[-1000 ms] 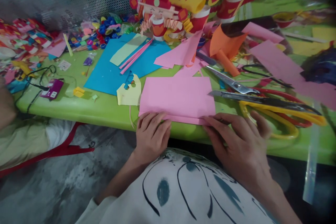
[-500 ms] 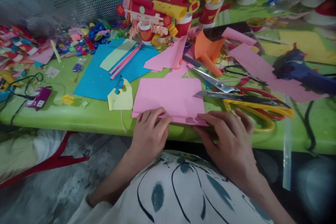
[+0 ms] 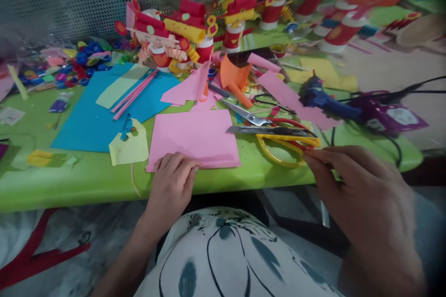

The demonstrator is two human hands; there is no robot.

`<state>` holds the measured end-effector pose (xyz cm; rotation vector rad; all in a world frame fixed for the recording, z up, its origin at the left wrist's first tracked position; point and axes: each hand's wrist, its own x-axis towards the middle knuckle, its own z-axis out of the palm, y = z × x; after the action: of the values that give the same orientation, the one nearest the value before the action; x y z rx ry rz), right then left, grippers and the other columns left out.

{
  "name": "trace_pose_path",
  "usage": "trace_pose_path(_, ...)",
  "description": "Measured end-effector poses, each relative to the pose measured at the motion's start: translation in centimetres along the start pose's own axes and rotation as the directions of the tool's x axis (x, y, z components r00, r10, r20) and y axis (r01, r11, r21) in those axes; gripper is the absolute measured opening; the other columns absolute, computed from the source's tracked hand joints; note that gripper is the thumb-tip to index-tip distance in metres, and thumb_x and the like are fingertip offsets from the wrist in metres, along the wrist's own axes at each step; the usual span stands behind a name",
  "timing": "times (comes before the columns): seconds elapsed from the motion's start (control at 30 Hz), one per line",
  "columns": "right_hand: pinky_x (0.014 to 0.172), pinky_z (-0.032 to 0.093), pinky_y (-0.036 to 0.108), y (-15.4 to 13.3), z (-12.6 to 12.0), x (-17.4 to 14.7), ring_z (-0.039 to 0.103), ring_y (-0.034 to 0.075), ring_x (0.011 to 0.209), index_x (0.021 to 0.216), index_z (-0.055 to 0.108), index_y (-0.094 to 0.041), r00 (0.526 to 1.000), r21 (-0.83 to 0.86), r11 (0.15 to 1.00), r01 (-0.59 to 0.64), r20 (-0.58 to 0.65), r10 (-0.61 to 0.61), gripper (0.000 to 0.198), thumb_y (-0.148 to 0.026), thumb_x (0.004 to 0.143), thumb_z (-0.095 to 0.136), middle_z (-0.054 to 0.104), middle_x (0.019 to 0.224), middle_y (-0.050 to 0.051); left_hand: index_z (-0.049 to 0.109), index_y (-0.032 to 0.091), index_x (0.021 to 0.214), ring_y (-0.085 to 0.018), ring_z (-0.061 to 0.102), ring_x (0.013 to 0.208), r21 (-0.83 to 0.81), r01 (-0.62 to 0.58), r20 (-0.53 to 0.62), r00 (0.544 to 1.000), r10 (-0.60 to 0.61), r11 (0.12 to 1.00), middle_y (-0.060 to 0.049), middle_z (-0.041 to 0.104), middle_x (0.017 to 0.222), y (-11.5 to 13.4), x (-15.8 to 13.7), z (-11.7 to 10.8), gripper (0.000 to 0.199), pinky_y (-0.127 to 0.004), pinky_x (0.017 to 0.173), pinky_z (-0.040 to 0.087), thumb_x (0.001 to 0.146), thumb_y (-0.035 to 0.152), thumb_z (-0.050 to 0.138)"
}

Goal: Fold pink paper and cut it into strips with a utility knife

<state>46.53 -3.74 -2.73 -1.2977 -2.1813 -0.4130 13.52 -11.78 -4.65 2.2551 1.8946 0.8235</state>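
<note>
A pink paper sheet (image 3: 195,134) lies at the table's front edge with a narrow fold along its near side. My left hand (image 3: 174,174) presses on this fold, its fingers bent and lying flat on the paper. Large scissors (image 3: 278,132) with red and yellow handles lie partly open, a blade tip over the sheet's right edge. Beside the handles, my right hand (image 3: 358,185) has thumb and forefinger pinched together. What they grip is hidden. The lower end of a clear strip (image 3: 325,216) shows below that hand, past the table edge.
Blue paper (image 3: 83,120) carries pink strips (image 3: 134,95). A pale yellow cutout (image 3: 129,146) lies left of the sheet. Behind are orange paper (image 3: 235,76), a glue gun (image 3: 327,102) with cable and a purple packet (image 3: 393,113). Paper-cup figures (image 3: 162,53) stand at the back.
My right hand has left the sheet's folded edge and moved right to the scissor handles. My left hand stays on the fold. The view has turned to the right.
</note>
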Motion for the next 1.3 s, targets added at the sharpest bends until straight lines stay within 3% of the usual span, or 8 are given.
trace_pose_path(0.13,0.08,0.052,0.037,0.4,0.4,1.5,0.072,0.024,0.093,0.105,0.077,-0.019,0.999,-0.028,0.999,0.039,0.01,-0.039,0.013,-0.031,0.101,0.071,0.079,0.107,0.01,0.07,0.024,0.105,-0.024,0.061,0.093,-0.105,0.044,0.054,0.998,-0.038,0.994,-0.003,0.072,0.098,-0.5,0.3,-0.3,0.016,-0.041,0.083,0.044,0.11,0.019,0.056)
trace_pose_path(0.3,0.1,0.054,0.042,1.3,1.7,4.0,0.07,0.028,0.119,0.133,0.072,-0.016,0.966,0.027,0.986,0.164,0.199,-0.166,0.034,-0.035,0.107,0.06,0.076,0.139,0.014,0.069,0.025,0.111,-0.023,0.063,0.095,-0.16,0.052,0.097,0.995,-0.037,0.986,-0.002,0.074,0.101,-1.3,0.7,-0.9,0.013,-0.041,0.085,0.044,0.108,0.017,0.059)
trace_pose_path(0.43,0.103,0.051,0.045,1.8,3.3,5.3,0.07,0.028,0.116,0.135,0.072,-0.017,0.92,0.032,0.966,0.257,0.297,-0.254,0.037,-0.039,0.109,0.057,0.079,0.133,0.012,0.071,0.027,0.113,-0.025,0.062,0.1,-0.114,0.029,0.121,0.993,-0.015,0.993,-0.004,0.072,0.106,-1.2,0.8,-1.2,0.02,-0.043,0.088,0.044,0.109,0.015,0.055)
trace_pose_path(0.57,0.101,0.05,0.046,1.5,3.8,5.5,0.07,0.028,0.11,0.13,0.075,-0.019,0.923,0.025,0.97,0.242,0.301,-0.238,0.033,-0.035,0.109,0.056,0.08,0.124,0.012,0.071,0.026,0.113,-0.027,0.063,0.102,-0.055,0.008,0.117,0.993,-0.002,0.998,-0.005,0.072,0.108,-0.7,0.9,-1.5,0.023,-0.045,0.09,0.046,0.106,0.01,0.055)
trace_pose_path(0.73,0.084,0.056,0.039,0.4,1.3,4.4,0.07,0.026,0.105,0.14,0.07,-0.015,0.961,0.042,0.992,0.12,0.246,-0.126,0.042,-0.039,0.109,0.055,0.069,0.125,0.019,0.072,0.025,0.126,-0.029,0.064,0.118,-0.057,-0.138,0.161,0.976,0.146,0.989,-0.009,0.072,0.124,-0.8,2.2,-1.8,0.04,-0.049,0.103,0.05,0.1,0.003,0.051)
trace_pose_path(0.9,0.077,0.06,0.033,-1.6,-0.8,1.2,0.074,0.023,0.107,0.143,0.063,-0.018,0.969,0.209,0.977,0.029,0.233,-0.079,0.04,-0.036,0.108,0.057,0.07,0.129,0.014,0.07,0.031,0.144,-0.029,0.058,0.143,-0.092,-0.359,0.319,0.873,0.369,0.929,-0.009,0.066,0.154,-2.1,4.1,-1.4,0.061,-0.058,0.127,0.041,0.097,-0.002,0.05)
trace_pose_path(1.07,0.08,0.062,0.038,-2.9,0.2,-1.6,0.075,0.026,0.106,0.142,0.064,-0.022,0.97,0.153,0.988,0.037,0.231,-0.072,0.037,-0.03,0.106,0.056,0.073,0.127,0.012,0.072,0.031,0.144,-0.026,0.06,0.145,-0.152,-0.381,0.296,0.863,0.41,0.912,-0.007,0.069,0.154,-3.6,4.3,-0.6,0.058,-0.058,0.129,0.043,0.098,0.0,0.052)
trace_pose_path(1.3,0.087,0.06,0.044,-3.0,0.5,-2.2,0.068,0.028,0.106,0.14,0.068,-0.021,0.963,0.12,0.989,0.09,0.243,-0.117,0.037,-0.03,0.106,0.056,0.069,0.123,0.013,0.07,0.032,0.147,-0.025,0.061,0.146,-0.175,-0.397,0.284,0.856,0.432,0.901,-0.008,0.069,0.155,-4.1,4.0,-1.0,0.053,-0.057,0.128,0.046,0.104,0.006,0.052)
